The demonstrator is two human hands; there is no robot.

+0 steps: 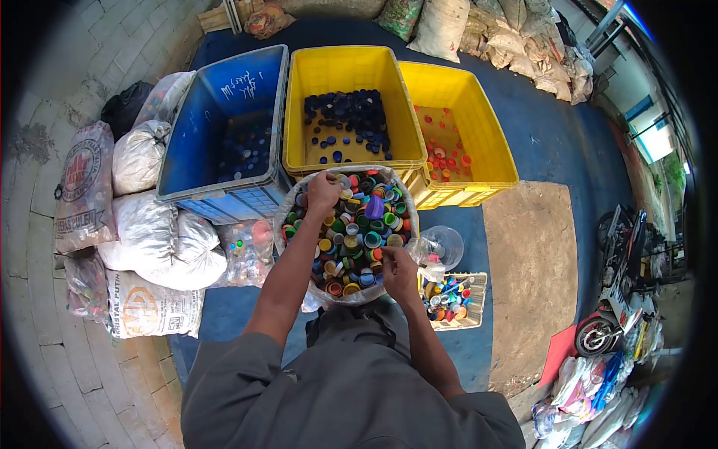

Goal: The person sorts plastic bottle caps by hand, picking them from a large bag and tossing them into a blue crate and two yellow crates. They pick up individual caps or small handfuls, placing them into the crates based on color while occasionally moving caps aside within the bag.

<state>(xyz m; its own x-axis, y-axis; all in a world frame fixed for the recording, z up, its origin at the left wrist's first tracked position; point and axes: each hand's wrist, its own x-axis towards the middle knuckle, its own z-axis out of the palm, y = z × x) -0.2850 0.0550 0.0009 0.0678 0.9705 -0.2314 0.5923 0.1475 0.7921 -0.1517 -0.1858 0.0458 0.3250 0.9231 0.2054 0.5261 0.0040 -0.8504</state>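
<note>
A round sack with a rolled white rim [280, 217] stands in front of me, full of mixed plastic bottle caps [351, 241]. My left hand [323, 193] is at the sack's far left part, fingers bent together at a pale bottle cap [343, 182]. On the near right side, my right hand [399, 271] reaches over the rim with its fingers curled at the caps; what they hold, if anything, is hidden. A larger purple cap [374, 208] lies on top of the pile between both hands.
Beyond the sack stand a blue crate [224, 179], a yellow crate [351, 161] with dark blue caps and another yellow crate [486, 168] with red caps. A cream basket [479, 299] and clear tub [446, 247] sit right. Filled sacks [153, 239] line the left.
</note>
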